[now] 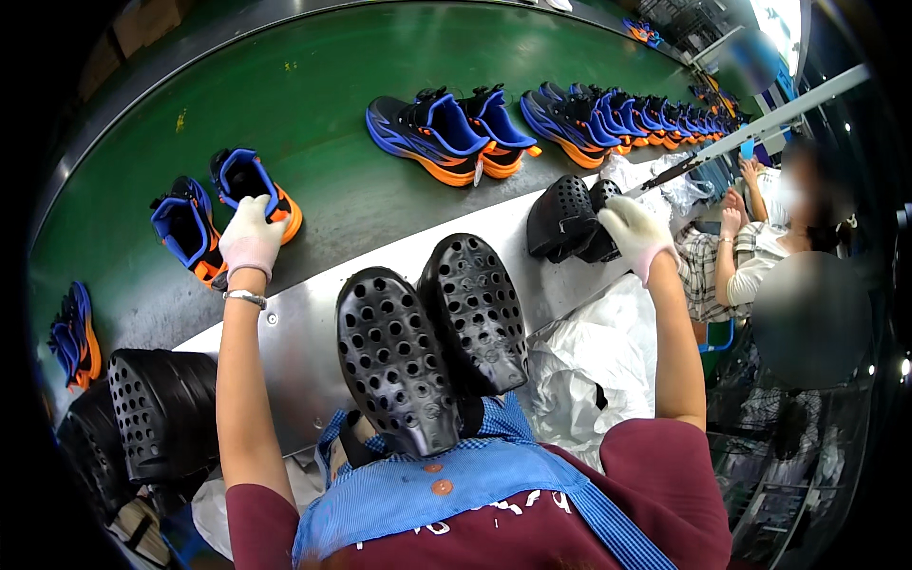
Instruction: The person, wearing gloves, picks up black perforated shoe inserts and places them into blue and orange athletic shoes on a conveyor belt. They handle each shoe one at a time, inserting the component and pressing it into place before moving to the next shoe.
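Both my hands wear white gloves. On the left, my left hand [253,237] is closed over the heel opening of a black and blue sneaker [231,179] with an orange sole. Its mate [183,228] stands just left of it. To the right, my right hand [638,231] is closed at the near end of a black perforated shoe last [602,195]; its fingertips are partly hidden there. A second black last [559,217] touches that one. Directly in front of me, two more black perforated lasts [394,351] [475,309] stand side by side, holed faces up.
Beyond a metal ledge [294,351] runs a green conveyor belt [313,104]. A sneaker pair [432,133] and a long row of sneakers [570,123] stand on it. More black lasts [161,408] are at left. White plastic [603,351] lies at right. Co-workers sit beyond a metal bar [760,123].
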`<state>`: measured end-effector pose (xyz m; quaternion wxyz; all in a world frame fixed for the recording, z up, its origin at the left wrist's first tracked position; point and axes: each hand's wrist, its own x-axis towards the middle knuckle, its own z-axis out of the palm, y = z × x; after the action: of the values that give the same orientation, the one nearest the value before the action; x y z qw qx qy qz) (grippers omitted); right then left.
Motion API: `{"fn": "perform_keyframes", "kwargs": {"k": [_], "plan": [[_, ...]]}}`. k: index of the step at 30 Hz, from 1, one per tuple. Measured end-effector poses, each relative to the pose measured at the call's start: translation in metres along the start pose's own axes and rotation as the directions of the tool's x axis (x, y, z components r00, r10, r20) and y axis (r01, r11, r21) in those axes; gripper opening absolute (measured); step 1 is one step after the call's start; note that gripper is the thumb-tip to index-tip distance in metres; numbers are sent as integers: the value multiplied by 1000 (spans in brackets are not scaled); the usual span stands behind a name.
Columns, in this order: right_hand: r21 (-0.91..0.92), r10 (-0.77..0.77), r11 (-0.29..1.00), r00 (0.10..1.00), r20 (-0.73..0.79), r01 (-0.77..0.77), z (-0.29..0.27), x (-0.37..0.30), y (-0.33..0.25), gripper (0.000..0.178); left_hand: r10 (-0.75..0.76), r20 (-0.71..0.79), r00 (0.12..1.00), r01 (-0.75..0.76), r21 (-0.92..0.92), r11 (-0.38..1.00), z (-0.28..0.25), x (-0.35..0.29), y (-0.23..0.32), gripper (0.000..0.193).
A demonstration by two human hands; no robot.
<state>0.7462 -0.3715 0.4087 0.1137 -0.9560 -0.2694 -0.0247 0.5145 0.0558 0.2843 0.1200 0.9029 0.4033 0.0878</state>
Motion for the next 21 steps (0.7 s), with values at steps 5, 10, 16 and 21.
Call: {"fn": "perform_keyframes", "kwargs": {"k": [5,10,16,21], "plan": [[76,178,981,984,15,-179,32,-15,14,54,232,26,972,-232,198,952,-37,-3,45,57],[17,260,965,965,-13,-260,47,-8,18,56,579,74,812,-553,-222,803,-28,8,86,56],[-36,278,959,959,-57,-280,63,4,9,54,733,161,661,-652,-360,667,-4,25,139,59],[-29,357,932,928,-104,-361,70,3,12,55,823,213,527,-734,-374,567,20,41,185,69]]}}
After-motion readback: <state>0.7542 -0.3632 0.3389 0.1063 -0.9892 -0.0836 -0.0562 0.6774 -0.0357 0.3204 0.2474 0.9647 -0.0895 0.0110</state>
